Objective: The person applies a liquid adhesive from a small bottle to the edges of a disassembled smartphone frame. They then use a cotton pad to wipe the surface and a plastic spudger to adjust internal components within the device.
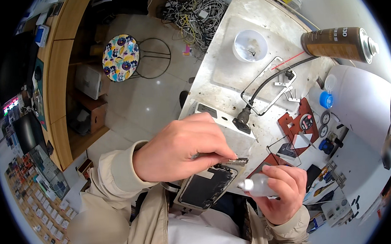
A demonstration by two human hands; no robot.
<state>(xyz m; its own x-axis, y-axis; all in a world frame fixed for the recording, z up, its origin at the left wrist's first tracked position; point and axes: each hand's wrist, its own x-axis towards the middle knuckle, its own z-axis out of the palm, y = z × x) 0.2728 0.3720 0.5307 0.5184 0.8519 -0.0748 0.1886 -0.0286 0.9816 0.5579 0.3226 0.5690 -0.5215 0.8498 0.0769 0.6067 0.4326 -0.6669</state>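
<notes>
An opened phone (208, 187), with a black inner block and bits of circuitry showing, lies in front of my body on a light-coloured device. My left hand (185, 148) reaches over its far end with thumb and forefinger pinched together. At those fingertips is a thin, dark, jagged strip (237, 160); whether the fingers grip it or something smaller is unclear. Closed around a small translucent squeeze bottle (260, 185), my right hand (282, 192) is just right of the phone. The bottle is tilted, its white nozzle pointing left toward the phone.
Beyond my hands, a black power plug (243, 119) sits on a white box-like device (225, 120). The worktable (219, 60) carries a clear plastic tub (249, 45), a brown spray can (338, 45) and a reddish-brown fixture (287, 123). A flowered stool (121, 58) stands on the floor.
</notes>
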